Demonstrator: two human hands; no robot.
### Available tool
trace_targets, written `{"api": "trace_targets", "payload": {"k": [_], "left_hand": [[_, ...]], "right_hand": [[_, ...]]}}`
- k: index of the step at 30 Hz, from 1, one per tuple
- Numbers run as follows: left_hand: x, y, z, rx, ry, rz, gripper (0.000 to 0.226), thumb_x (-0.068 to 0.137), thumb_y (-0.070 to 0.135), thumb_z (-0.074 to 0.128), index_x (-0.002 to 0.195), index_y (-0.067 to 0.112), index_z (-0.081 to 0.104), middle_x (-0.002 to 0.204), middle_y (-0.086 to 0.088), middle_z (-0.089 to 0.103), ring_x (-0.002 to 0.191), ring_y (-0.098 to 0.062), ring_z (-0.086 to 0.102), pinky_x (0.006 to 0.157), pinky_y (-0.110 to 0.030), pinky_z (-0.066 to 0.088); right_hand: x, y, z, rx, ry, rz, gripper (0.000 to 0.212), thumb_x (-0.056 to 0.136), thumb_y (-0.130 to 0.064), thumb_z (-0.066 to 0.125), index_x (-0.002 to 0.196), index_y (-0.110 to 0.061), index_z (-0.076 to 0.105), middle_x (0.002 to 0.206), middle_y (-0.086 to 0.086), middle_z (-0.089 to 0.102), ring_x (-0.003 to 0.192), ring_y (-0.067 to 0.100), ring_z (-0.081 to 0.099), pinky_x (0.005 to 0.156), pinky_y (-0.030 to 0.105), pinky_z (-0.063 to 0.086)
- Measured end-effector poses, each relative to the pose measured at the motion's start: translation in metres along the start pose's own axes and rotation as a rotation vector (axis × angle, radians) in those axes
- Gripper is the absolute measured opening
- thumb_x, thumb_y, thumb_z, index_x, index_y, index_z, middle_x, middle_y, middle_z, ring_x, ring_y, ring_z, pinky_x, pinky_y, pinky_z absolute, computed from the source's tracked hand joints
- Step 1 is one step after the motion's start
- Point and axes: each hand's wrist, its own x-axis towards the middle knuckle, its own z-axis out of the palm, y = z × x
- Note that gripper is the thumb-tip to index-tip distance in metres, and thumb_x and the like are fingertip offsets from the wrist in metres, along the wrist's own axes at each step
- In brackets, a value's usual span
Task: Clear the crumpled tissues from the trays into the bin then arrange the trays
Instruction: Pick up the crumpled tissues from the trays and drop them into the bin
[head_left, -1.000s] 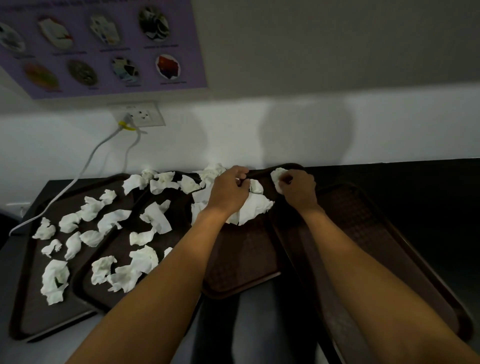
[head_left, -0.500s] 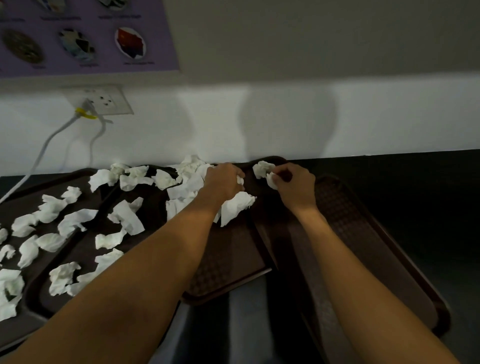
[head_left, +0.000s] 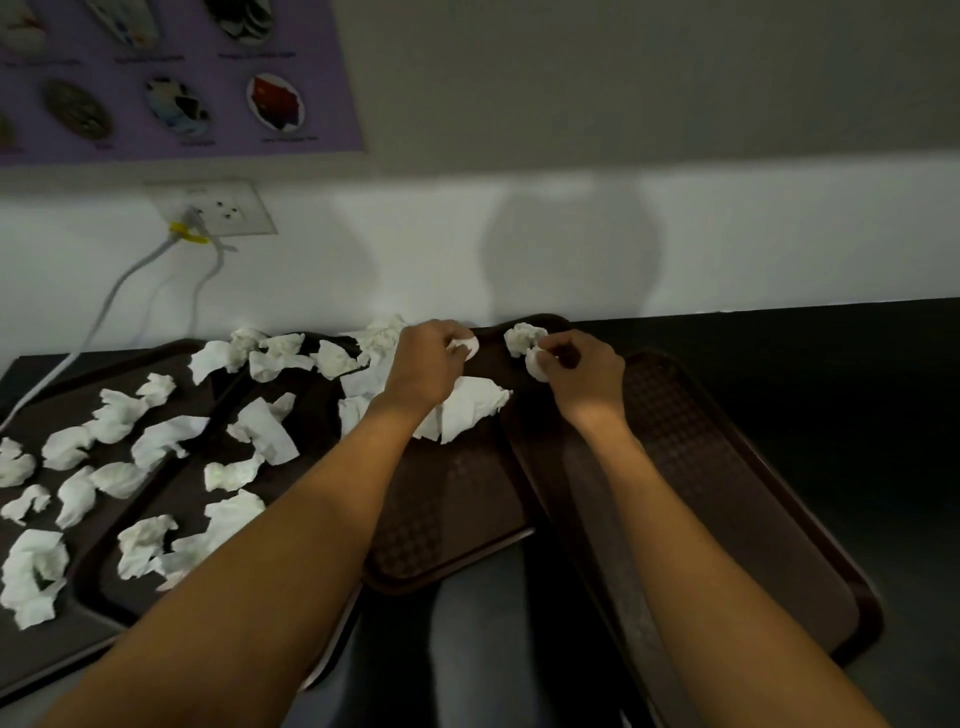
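Observation:
Several dark brown trays overlap on a black counter. My left hand (head_left: 423, 366) grips a bunch of crumpled white tissues (head_left: 467, 408) over the far end of the middle tray (head_left: 447, 525). My right hand (head_left: 584, 374) pinches a small tissue wad (head_left: 535, 364) at that tray's far right corner, and another tissue wad (head_left: 522, 336) lies just beyond my fingers. Many more crumpled tissues (head_left: 156, 441) are scattered over the left trays (head_left: 67, 623). The right tray (head_left: 727, 493) holds no tissues. No bin is in view.
A white wall runs behind the counter (head_left: 831, 353), with a socket (head_left: 218, 208) and a white cable (head_left: 109, 306) dropping to the left. A purple poster (head_left: 171, 78) hangs above. The trays' near ends overhang the counter edge above my legs (head_left: 467, 649).
My left hand has gathered tissues and shifted slightly toward the tray's far edge. My right hand stays at the far corner with its small wad. The camera has moved a little.

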Motion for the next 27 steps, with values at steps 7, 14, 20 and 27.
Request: {"api": "trace_targets", "payload": {"k": [7,14,20,27], "left_hand": [[-0.068,0.007,-0.053,-0.072,0.095,-0.082,0.018,0.095,0.017,0.067,0.110,0.022,0.075,0.108,0.012,0.071,0.098,-0.006,0.062,0.083,-0.009,0.042],[-0.154,-0.007,-0.112,-0.136,0.238,-0.109,0.020,0.095,0.021,0.069,0.113,0.027,0.073,0.106,0.014,0.069,0.093,-0.003,0.064,0.082,-0.010,0.048],[-0.225,-0.032,-0.166,-0.183,0.340,-0.155,0.021,0.095,0.020,0.067,0.114,0.028,0.072,0.109,0.022,0.069,0.096,-0.001,0.064,0.084,-0.017,0.053],[-0.318,-0.080,-0.236,-0.212,0.425,-0.208,0.024,0.097,0.020,0.064,0.114,0.034,0.073,0.111,0.018,0.070,0.098,0.000,0.064,0.085,-0.022,0.056]], "right_hand": [[-0.036,-0.039,0.017,0.123,-0.044,0.014,0.009,0.091,-0.014,0.072,0.099,-0.014,0.076,0.096,-0.006,0.070,0.084,-0.006,0.061,0.068,-0.005,0.038],[-0.103,-0.088,0.040,0.242,-0.123,-0.071,0.010,0.092,-0.010,0.073,0.102,-0.010,0.075,0.094,0.001,0.074,0.068,0.012,0.073,0.059,0.013,0.053],[-0.173,-0.132,0.076,0.357,-0.225,-0.073,0.012,0.091,-0.004,0.073,0.099,-0.013,0.075,0.099,0.002,0.072,0.081,0.021,0.073,0.060,0.017,0.056],[-0.264,-0.180,0.125,0.334,-0.345,-0.130,0.013,0.090,-0.006,0.075,0.101,-0.011,0.076,0.095,0.001,0.074,0.078,0.018,0.073,0.063,0.016,0.056]]}}
